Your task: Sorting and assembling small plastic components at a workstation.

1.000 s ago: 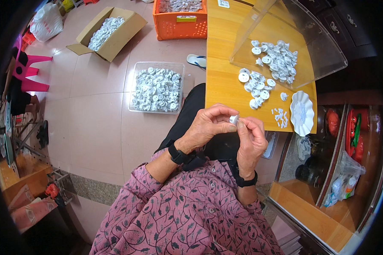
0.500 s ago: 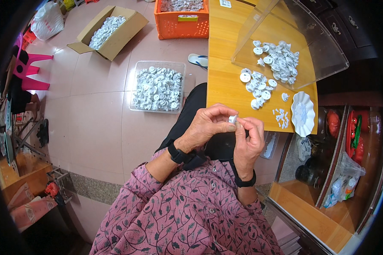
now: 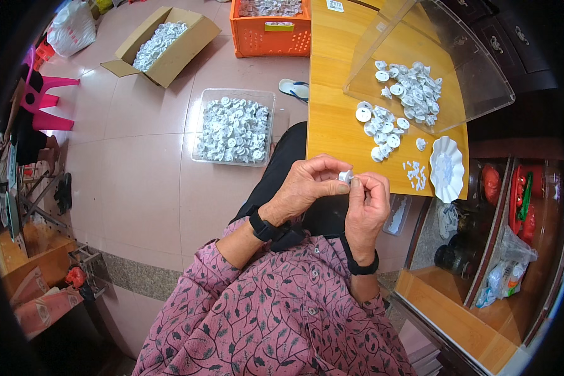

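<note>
Pinching a small white plastic part (image 3: pixel 344 176) between thumb and fingers, the person's left hand (image 3: pixel 302 188) seems to serve as the holder, leaving one side of the part open to the other hand. The right hand (image 3: pixel 368 203) has its thumb and forefinger drawn close at that side; whether they grip the part's edge, or something smaller, is too fine to tell. Both hands meet above the lap, just off the near edge of the wooden surface (image 3: pixel 332 100), probably because this gives the wrists room while the supplies lie within easy reach.

Small white pins (image 3: pixel 415 174) lie loose near the surface's corner, on the right hand's side, likely for quick picking. A scalloped white dish (image 3: pixel 446 197) stands just beside them, perhaps to stop more such bits from scattering. A small pile of similar parts (image 3: pixel 382 133) lies beyond the hands, with a larger heap (image 3: pixel 415 94) behind it by a clear box (image 3: pixel 492 97) that looks tipped over, presumably for ready access.

The held part sits at the left hand's fingertips, between the two hands and touching both, well apart from the clear tub (image 3: pixel 272 111) on the floor.
</note>
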`<action>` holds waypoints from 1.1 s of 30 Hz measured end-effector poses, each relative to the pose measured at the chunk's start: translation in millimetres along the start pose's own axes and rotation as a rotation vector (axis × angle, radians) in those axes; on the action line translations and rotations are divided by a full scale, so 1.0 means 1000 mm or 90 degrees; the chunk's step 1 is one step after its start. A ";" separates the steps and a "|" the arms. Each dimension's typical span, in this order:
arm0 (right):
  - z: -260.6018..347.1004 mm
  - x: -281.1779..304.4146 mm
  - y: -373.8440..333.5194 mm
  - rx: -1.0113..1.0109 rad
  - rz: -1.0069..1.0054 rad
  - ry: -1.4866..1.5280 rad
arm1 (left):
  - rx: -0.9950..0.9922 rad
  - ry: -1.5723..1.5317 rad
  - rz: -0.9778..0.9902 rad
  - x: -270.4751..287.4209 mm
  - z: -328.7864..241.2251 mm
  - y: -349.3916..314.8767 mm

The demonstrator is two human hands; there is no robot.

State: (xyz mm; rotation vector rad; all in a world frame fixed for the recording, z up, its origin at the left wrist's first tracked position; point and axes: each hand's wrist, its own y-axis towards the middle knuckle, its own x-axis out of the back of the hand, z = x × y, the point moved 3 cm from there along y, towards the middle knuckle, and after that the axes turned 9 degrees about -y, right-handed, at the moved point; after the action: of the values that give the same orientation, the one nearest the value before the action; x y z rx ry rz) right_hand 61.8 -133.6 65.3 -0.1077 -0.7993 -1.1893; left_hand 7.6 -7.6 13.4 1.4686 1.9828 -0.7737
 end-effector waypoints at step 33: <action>-0.067 0.045 0.006 0.000 -0.055 -0.271 | -0.166 -0.042 -0.309 0.109 -0.045 -0.009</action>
State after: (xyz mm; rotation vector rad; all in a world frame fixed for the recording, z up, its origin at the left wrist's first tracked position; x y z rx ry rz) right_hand 106.8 -198.1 45.7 -0.3371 -1.1865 -1.2660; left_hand -33.1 93.1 -32.9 0.8108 2.3170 -0.7079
